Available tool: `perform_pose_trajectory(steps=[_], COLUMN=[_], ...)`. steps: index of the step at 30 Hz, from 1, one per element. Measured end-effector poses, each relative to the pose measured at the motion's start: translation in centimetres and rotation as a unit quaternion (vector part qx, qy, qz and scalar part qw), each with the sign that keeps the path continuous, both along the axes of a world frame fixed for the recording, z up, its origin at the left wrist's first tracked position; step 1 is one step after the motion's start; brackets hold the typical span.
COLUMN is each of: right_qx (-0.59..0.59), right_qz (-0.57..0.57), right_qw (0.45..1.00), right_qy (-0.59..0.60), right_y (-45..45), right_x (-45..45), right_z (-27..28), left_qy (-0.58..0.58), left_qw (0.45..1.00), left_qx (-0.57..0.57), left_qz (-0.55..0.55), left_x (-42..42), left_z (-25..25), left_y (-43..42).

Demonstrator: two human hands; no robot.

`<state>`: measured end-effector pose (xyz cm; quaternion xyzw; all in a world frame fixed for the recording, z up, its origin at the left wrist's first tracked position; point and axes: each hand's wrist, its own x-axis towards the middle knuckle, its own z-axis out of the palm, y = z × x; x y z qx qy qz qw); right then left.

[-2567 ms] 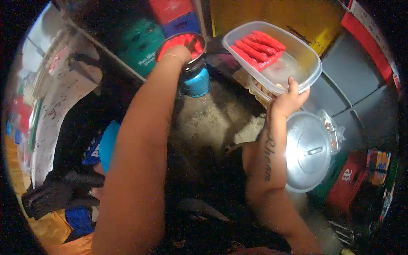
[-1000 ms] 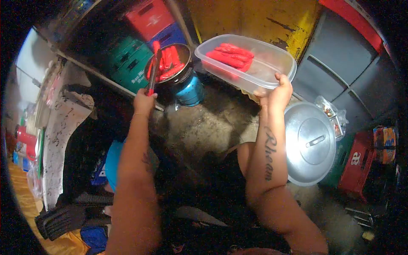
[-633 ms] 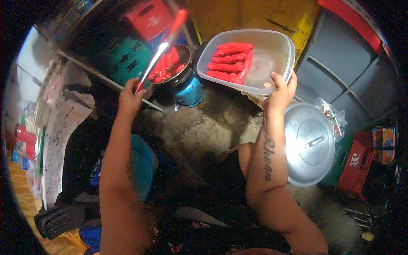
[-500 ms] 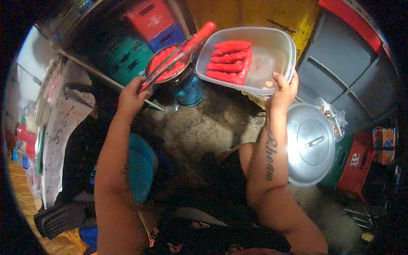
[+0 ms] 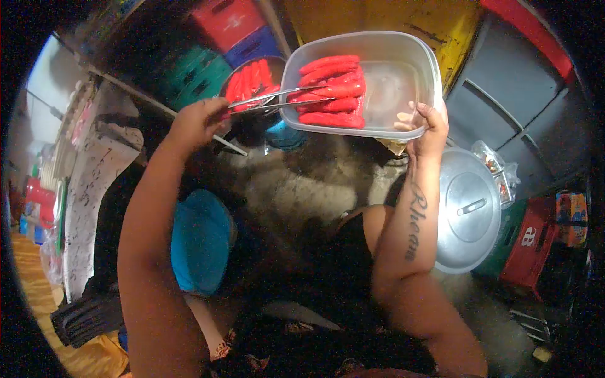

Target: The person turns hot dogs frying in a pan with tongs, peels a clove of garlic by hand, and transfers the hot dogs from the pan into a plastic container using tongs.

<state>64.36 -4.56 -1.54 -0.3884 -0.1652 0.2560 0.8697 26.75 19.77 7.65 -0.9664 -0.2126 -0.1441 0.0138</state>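
My left hand is closed around metal tongs, held out to the right. The tongs' tips lie among red sausages in a clear plastic container; whether they grip one, I cannot tell. Several sausages lie side by side in its left half, with a little liquid in the right half. My right hand grips the container's near right corner, thumb over the rim, and holds it up, slightly tilted. More red sausages lie in a round pan just left of the container, partly behind the tongs.
A blue container sits below the pan. Crates in green, blue and red stand behind. A large metal lid lies at right, near a red crate. A blue basin is by my left leg.
The tongs, earlier raised with a red sausage at their tips between pan and container, have come down into the container. The container has shifted slightly left and up.
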Motion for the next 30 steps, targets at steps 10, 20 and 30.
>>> perform_pose_trajectory(steps=[10,20,30], right_qx=[-0.007,-0.002,0.019], right_qz=[0.024,0.005,0.028], right_qw=[1.0,0.999,0.999], right_qy=[0.007,0.037,0.029], right_y=[0.2,0.9,0.9], right_x=[0.5,0.7,0.2], right_z=[-0.5,-1.1,-0.8], left_qy=[0.03,0.006,0.014], left_qw=[0.993,0.996,0.991], left_qx=[0.112,0.08,-0.109], left_qz=[0.034,0.023,0.081], left_x=[0.5,0.3,-0.6], left_z=[-0.4,-0.2,2.5], left_y=[1.8,-0.5,-1.2])
